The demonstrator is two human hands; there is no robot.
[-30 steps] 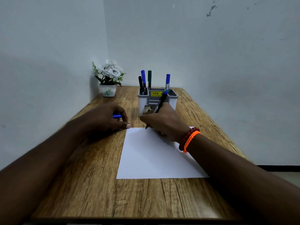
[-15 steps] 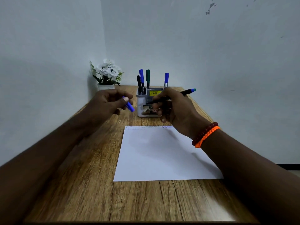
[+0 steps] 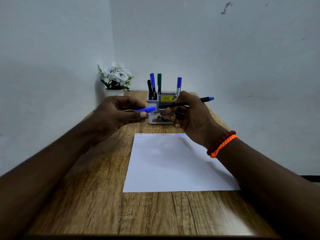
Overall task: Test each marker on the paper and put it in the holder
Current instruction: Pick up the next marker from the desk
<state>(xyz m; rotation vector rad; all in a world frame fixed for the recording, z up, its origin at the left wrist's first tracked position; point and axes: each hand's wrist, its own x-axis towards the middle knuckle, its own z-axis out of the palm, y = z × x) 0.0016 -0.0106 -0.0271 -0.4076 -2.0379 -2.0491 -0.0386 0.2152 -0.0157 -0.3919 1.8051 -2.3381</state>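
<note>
Head view, the only one. A black marker (image 3: 186, 102) is being held in the right hand (image 3: 189, 115), fingers curled round the mid-barrel, raised above the tabletop (image 3: 97, 201) just in front of the holder (image 3: 152, 101). Its long axis is lying near horizontal, tilted slightly up to the right; the blue-capped tail end is pointing right, the writing end is pointing left toward the other hand. The tip itself is being hidden by fingers and blur, so whether it is bare cannot be told.

A blue cap (image 3: 146, 109) is being pinched between thumb and fingers of the left hand (image 3: 119, 116), open end probably facing right toward the marker, the two well lined up and near each other, not touching.

The marker is being judged light, stiff, smooth plastic, a bit slippery; the barrel middle is the sensible hold, away from the inky tip. The cap is small and easily dropped.

The paper (image 3: 174, 163) is lying flat on the tabletop below the hands, scribble lines along its far edge. Four markers are standing upright in the holder.
</note>
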